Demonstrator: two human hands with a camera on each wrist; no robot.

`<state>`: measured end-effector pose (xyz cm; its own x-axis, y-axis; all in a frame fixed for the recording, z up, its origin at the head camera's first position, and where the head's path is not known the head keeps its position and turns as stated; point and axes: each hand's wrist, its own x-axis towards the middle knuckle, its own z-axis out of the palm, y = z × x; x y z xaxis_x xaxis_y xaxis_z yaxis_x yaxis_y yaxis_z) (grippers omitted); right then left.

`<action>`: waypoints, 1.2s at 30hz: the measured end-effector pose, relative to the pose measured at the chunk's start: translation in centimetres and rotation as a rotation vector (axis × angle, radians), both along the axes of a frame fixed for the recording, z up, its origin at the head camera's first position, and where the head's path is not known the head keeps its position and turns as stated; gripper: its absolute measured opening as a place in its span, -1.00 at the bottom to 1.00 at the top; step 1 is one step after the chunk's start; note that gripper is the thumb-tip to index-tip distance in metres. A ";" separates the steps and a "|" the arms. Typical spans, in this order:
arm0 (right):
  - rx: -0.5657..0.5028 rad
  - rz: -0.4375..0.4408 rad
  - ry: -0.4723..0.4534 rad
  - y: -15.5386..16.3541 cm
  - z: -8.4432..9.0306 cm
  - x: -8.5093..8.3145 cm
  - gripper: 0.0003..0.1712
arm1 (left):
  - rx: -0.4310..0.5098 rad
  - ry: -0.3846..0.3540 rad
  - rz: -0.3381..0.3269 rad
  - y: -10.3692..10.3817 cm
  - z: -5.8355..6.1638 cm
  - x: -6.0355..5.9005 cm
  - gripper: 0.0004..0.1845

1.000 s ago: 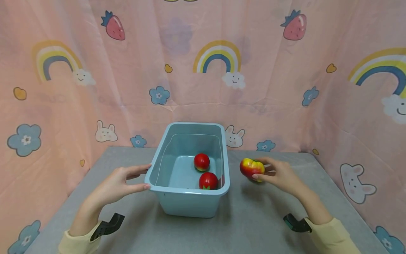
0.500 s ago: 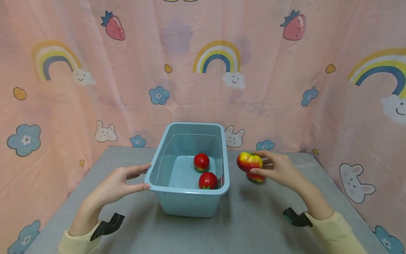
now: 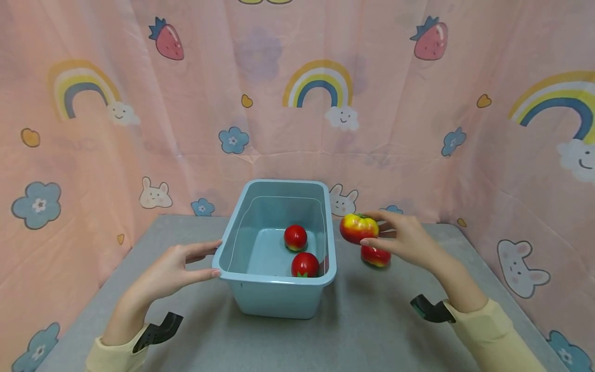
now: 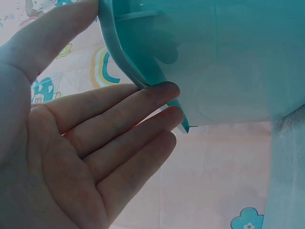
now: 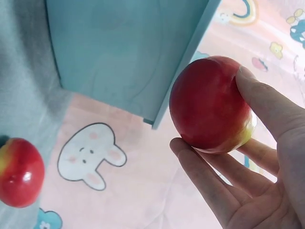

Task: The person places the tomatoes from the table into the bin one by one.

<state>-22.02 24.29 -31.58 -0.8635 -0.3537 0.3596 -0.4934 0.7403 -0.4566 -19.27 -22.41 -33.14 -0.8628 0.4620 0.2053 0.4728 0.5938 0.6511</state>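
My right hand (image 3: 406, 238) holds a glossy red-and-yellow apple (image 3: 357, 229) between thumb and fingers. The apple is lifted off the table, just right of the blue bin's rim; the right wrist view shows its red side (image 5: 209, 102). A second apple (image 3: 375, 256) rests on the table below that hand. Inside the light blue plastic bin (image 3: 279, 297) lie two red tomatoes, one farther back (image 3: 295, 237) and one nearer (image 3: 305, 265), with a green leafy star. My left hand (image 3: 178, 268) touches the bin's left rim with nearly straight fingers; the left wrist view shows the open palm (image 4: 66, 162).
The bin stands mid-table on a grey cloth-like surface (image 3: 200, 330). Behind and to both sides hangs a pink curtain (image 3: 395, 103) printed with rainbows, rabbits and flowers. Each wrist wears a dark strap-like device (image 3: 158, 331).
The right hand has raised its apple from the table and carried it left toward the bin, uncovering the second apple underneath. The left hand and the bin have stayed put.
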 end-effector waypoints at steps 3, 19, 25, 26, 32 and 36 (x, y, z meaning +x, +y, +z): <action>0.003 0.009 0.012 -0.3 0.4 0.0 -0.29 | 0.000 0.000 0.002 0.0 0.0 0.0 -0.34; 0.020 0.056 0.074 -2.2 2.8 -0.4 -0.31 | 0.000 -0.001 0.008 0.0 0.0 -0.1 -0.32; 0.024 0.088 0.054 -3.0 3.7 -0.6 -0.32 | 0.004 0.000 0.004 -0.1 -0.1 -0.1 -0.33; 0.029 0.093 0.053 -3.1 3.8 -0.6 -0.32 | 0.005 0.000 0.004 -0.1 -0.1 -0.1 -0.33; 0.047 0.132 0.063 -3.8 4.5 -0.8 -0.34 | 0.007 -0.011 0.006 0.0 -0.2 -0.1 -0.32; 0.041 0.151 0.041 -4.3 4.8 -0.8 -0.34 | 0.010 -0.010 0.007 0.0 -0.2 -0.1 -0.32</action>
